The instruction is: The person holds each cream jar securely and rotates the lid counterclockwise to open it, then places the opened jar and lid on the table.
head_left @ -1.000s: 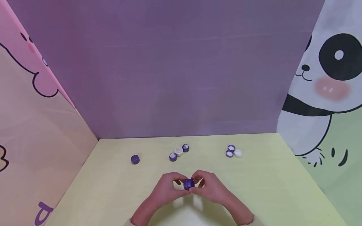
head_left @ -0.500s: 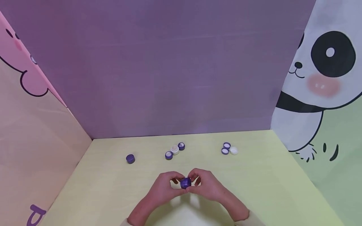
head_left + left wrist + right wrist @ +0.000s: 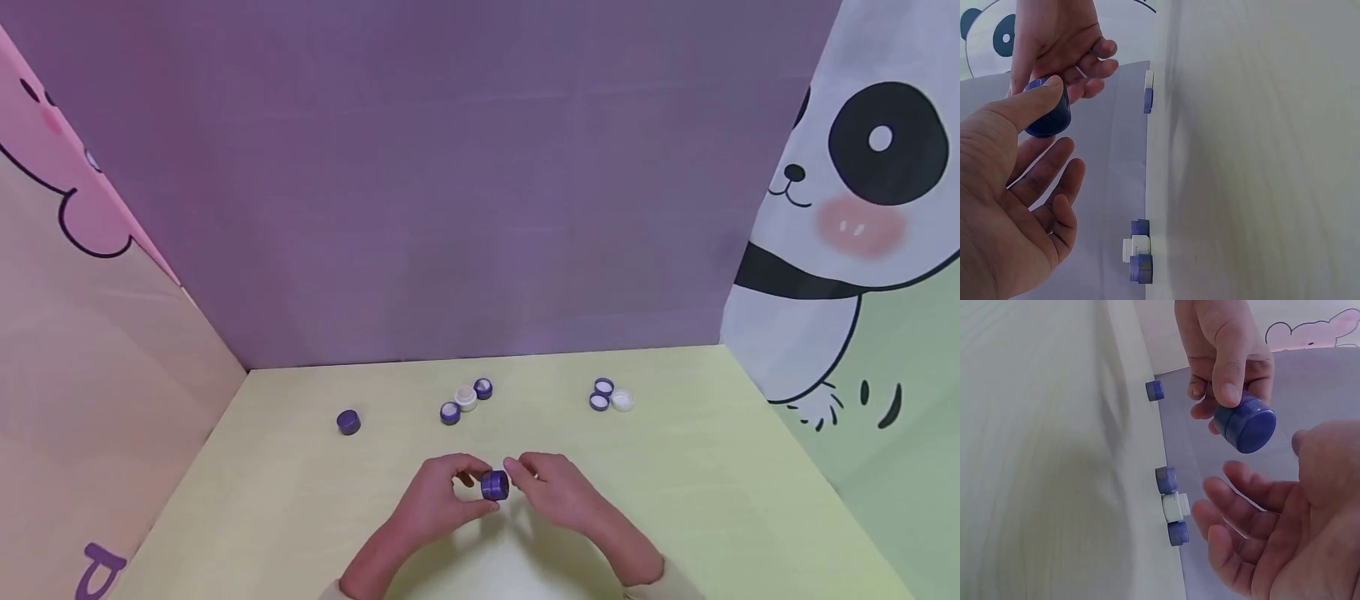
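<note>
A small round purple screw-top jar [image 3: 495, 486] is held up on its side above the table. My left hand [image 3: 442, 500] pinches it between thumb and fingers, with the thumb along its near side. In the right wrist view the jar [image 3: 1247, 425] shows a seam round it and a flat, plain end facing my right hand. My right hand [image 3: 553, 490] is beside that end, off the jar, its fingers loosely bent with nothing between them. In the left wrist view the jar [image 3: 1050, 112] hides part of the right hand's fingers.
A purple capped jar [image 3: 348, 422] stands at the left of the pale table [image 3: 300, 517]. Farther back are two purple open jars [image 3: 450, 413] around a white jar [image 3: 466, 399]. Two purple lids [image 3: 599, 402] and a white lid [image 3: 622, 400] lie upturned at the right.
My right hand has let go of the jar and drawn slightly to the right. The left hand keeps hold of it. The head view has shifted a little.
</note>
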The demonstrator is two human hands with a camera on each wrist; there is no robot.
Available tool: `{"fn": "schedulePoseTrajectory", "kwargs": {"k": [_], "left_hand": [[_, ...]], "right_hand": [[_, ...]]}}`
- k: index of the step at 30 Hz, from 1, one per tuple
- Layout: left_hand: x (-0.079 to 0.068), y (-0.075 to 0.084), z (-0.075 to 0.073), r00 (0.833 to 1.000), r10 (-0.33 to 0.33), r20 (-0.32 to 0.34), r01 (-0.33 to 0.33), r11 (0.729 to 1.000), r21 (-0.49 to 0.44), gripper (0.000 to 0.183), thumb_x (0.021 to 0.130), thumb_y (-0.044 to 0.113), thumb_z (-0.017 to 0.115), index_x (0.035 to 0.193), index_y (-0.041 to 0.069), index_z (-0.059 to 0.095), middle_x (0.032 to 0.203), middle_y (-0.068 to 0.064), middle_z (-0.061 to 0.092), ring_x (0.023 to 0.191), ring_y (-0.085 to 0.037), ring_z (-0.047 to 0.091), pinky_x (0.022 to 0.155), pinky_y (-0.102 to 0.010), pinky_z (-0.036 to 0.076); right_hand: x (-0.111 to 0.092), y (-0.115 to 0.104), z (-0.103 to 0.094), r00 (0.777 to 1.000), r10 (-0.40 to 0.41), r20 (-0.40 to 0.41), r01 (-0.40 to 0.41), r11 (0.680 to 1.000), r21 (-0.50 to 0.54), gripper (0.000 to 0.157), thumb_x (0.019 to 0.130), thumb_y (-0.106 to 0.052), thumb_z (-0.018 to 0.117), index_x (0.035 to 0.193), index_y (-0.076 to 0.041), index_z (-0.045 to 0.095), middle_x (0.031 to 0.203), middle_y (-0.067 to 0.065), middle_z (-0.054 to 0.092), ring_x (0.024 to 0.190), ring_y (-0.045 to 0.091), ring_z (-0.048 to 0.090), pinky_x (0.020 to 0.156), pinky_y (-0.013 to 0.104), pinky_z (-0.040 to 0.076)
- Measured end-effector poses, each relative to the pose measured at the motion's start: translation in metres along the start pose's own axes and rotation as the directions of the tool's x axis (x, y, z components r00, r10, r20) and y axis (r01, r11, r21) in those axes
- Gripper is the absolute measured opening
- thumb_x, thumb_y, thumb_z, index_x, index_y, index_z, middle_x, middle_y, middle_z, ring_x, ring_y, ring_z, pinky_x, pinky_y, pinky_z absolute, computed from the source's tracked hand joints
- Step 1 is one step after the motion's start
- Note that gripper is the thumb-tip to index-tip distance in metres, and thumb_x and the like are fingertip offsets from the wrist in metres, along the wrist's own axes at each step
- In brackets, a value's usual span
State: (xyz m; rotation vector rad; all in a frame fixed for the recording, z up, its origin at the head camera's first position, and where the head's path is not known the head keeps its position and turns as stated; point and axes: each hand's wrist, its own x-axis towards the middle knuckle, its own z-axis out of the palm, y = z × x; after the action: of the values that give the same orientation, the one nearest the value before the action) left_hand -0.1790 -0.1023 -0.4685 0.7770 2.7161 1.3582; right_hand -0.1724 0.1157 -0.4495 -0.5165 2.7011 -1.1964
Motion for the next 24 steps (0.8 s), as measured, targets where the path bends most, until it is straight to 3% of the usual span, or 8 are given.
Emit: {"fn": "schedulePoseTrajectory", "kwargs": {"k": [4, 10, 17, 24], "left_hand": [[0.0001, 0.0005, -0.0001, 1.000, 0.000, 0.009, 0.000, 1.000, -0.006, 0.031, 0.073, 0.029, 0.087, 0.101, 0.022, 0.073, 0.093, 0.019, 0.067, 0.085, -0.013, 0.062, 0.079, -0.037, 0.051], [0.0001, 0.0022, 0.0004, 1.000, 0.014, 0.017, -0.014, 1.000, 0.000, 0.030, 0.074, 0.026, 0.086, 0.101, 0.023, 0.073, 0.092, 0.020, 0.067, 0.084, -0.013, 0.062, 0.078, -0.036, 0.051], [0.0016, 0.0048, -0.0006, 0.999, 0.033, -0.005, -0.033, 0.999, 0.021, 0.031, 0.074, 0.023, 0.086, 0.101, 0.022, 0.072, 0.093, 0.020, 0.066, 0.084, -0.013, 0.062, 0.077, -0.036, 0.051], [0.0001, 0.0024, 0.0008, 0.999, 0.031, 0.009, -0.032, 0.999, 0.032, 0.031, 0.074, 0.022, 0.085, 0.102, 0.021, 0.072, 0.093, 0.020, 0.066, 0.084, -0.013, 0.062, 0.077, -0.037, 0.051]], "right_hand": [[-0.0008, 0.0000, -0.0001, 1.000, -0.008, 0.014, 0.008, 1.000, -0.021, 0.054, 0.101, -0.052, 0.040, 0.078, -0.012, 0.068, 0.066, -0.009, 0.055, 0.059, 0.009, 0.046, 0.054, 0.027, 0.039], [-0.0028, -0.0035, 0.0001, 0.999, -0.027, 0.028, 0.027, 0.999, 0.019, 0.046, 0.097, -0.048, 0.053, 0.078, -0.010, 0.070, 0.060, -0.009, 0.050, 0.055, 0.008, 0.041, 0.049, 0.025, 0.034], [-0.0017, -0.0059, -0.0022, 0.999, -0.033, 0.033, 0.031, 0.997, 0.070, 0.032, 0.091, -0.048, 0.063, 0.083, -0.018, 0.073, 0.075, -0.008, 0.063, 0.067, 0.011, 0.052, 0.056, 0.029, 0.043], [-0.0008, -0.0040, -0.0013, 0.998, -0.039, 0.047, 0.033, 0.991, 0.126, 0.020, 0.085, -0.037, 0.074, 0.090, -0.018, 0.073, 0.081, -0.009, 0.063, 0.068, 0.014, 0.055, 0.056, 0.028, 0.046]]}}
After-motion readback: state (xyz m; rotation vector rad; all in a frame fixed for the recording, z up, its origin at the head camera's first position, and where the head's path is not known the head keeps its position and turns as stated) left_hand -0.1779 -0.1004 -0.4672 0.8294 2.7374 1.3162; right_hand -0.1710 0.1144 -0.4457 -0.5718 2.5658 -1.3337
